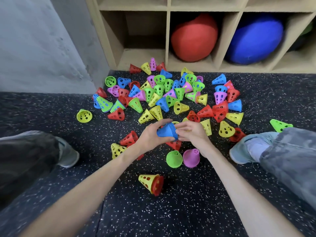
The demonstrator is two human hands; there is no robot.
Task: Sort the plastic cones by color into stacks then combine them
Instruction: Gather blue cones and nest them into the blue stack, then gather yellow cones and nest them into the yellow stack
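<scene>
Covering the ground: a dark speckled floor [171, 211] runs under everything, meeting a grey wall [42, 40] at the left.
Shelf unit: a pale wooden cubby shelf [168, 35] stands at the far edge of the floor; one compartment holds a red ball [194, 38], the one to its right a blue ball [254, 41].
Legs: a dark trouser leg with a grey shoe [68, 154] at the left, a grey trouser leg with a light blue shoe [242, 149] at the right.
Loose cones: a scattered heap of perforated cones [164, 93] in red, yellow, green, blue and pink lies on the floor between the shelf and the hands.
Blue stack: a nested stack of blue cones [166, 131] is held on its side above the floor, narrow end to the left.
Left hand [152, 134]: curled around the narrow end of the blue stack.
Right hand [191, 131]: fingers grasping the stack's wide rim end.
Near cones: a green cone [174, 159] and a pink cone [191, 158] lie touching, just below the hands.
Nearest cone: a yellow cone with a red one inside [151, 183] lies on its side, apart from the heap.
</scene>
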